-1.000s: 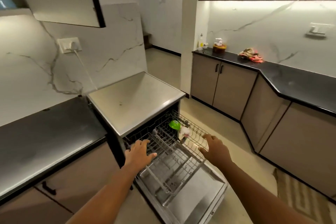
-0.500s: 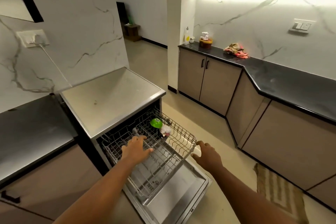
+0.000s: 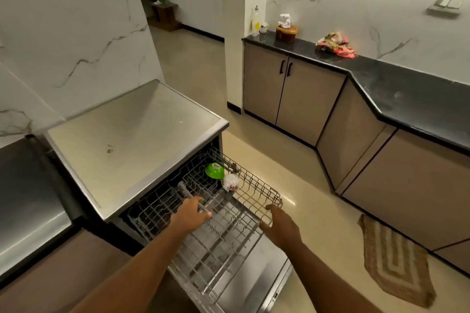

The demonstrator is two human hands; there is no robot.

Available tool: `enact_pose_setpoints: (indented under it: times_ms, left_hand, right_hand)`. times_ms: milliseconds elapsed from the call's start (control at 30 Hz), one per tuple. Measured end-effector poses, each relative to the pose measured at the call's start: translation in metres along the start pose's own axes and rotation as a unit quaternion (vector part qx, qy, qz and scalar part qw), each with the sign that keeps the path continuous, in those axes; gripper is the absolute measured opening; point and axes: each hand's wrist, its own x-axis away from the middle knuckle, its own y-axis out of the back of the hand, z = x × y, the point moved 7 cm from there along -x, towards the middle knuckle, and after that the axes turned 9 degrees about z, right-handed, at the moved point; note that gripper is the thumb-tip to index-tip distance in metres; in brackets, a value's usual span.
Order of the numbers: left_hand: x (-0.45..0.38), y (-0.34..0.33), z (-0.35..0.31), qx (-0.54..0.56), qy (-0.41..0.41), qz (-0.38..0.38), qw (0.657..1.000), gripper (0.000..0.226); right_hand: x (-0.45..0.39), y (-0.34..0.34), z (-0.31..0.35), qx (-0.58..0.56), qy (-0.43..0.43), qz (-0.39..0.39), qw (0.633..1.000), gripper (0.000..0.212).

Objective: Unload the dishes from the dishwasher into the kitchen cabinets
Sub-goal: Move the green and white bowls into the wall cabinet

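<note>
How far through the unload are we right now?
Door is down and the upper rack mostly bare. Both hands are on that rack: left hand over its middle, right hand at its front rim. A green bowl and a white cup remain to unload.

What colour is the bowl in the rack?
Bright green bowl, upside down in the rack; head view.

Green bowl (image 3: 214,170) upside down beside white patterned cup (image 3: 230,182) in pulled-out wire rack (image 3: 256,193).
</note>
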Motion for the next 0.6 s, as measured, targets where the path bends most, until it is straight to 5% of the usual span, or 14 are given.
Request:
enact_pose_setpoints:
  times_ms: [600]
  left_hand:
    - [-0.185,0.017,-0.008,0.002,0.074,0.005,0.997,0.072]
  right_hand:
    - [-0.193,-0.04,-0.006,0.008,-0.013,0.152,0.988,0.073]
